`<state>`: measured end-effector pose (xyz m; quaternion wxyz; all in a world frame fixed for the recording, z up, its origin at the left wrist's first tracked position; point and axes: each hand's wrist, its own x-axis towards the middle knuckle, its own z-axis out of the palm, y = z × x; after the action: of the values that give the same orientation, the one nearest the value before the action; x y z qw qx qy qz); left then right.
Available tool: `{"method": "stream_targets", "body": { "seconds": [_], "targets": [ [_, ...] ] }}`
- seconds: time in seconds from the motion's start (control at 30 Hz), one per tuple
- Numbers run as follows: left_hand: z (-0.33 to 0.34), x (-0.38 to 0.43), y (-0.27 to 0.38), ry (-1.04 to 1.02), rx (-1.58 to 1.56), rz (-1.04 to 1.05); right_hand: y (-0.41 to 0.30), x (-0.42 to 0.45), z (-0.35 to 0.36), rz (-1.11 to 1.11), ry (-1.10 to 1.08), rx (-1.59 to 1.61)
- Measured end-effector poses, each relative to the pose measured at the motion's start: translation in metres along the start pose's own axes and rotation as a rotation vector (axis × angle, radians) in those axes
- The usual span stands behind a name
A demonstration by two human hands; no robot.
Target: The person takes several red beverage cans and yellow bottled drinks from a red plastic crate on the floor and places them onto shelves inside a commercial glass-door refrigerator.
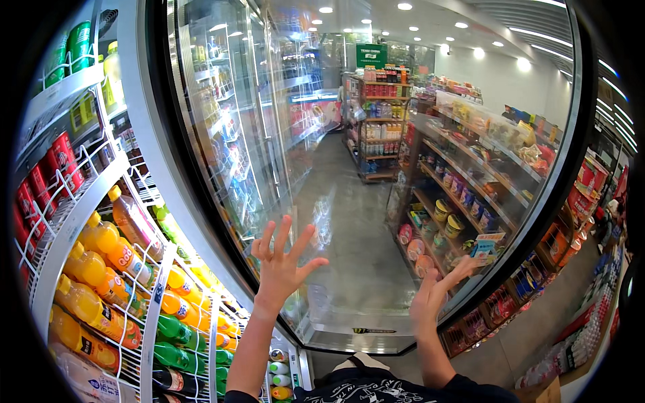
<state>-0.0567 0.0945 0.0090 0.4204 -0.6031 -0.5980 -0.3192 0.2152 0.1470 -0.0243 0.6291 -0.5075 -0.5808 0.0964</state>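
A framed glass cooler door (358, 302) stands in front of me, swung out from the drinks cooler. My left hand (280, 262) is raised before the glass with its fingers spread and nothing in it. Toward the door's right side is my right hand (438, 289), a little blurred, thumb apart from the fingers and empty. Its fingertips overlap a small printed sign (488, 248) in the view. Whether either hand touches the glass I cannot tell. Left of me, white wire cooler shelves (151, 322) hold orange drink bottles (98, 307), green bottles (179, 327) and red cans (64, 161).
Through the glass appear a grey floor aisle (347, 211), a shelf rack of drinks (383, 126) and slanted shelves of packaged food (463, 191). Beyond the door's black right edge (524, 267) are more snack shelves (534, 282). Packed bottles (579, 327) stand at far right.
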Motion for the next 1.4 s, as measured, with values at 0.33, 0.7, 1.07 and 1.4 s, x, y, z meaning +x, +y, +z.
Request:
{"method": "stream_targets", "body": {
  "seconds": [0.33,0.7,1.07,1.4],
  "targets": [
    [-0.035,0.018,-0.042,0.199,-0.134,0.131,-0.089,-0.055,0.071,-0.453,-0.306,1.106],
    [-0.2,0.197,-0.148,0.265,0.252,-0.165,-0.315,-0.046,0.18,-0.528,-0.444,1.387],
    [-0.341,0.188,-0.246,-0.407,0.79,-0.668,-0.533,-0.059,0.281,-0.638,-0.682,1.417],
    [-0.324,0.219,-0.302,-0.63,0.874,-0.966,-0.531,-0.054,0.275,-0.599,-0.924,1.019]
  ]
}}
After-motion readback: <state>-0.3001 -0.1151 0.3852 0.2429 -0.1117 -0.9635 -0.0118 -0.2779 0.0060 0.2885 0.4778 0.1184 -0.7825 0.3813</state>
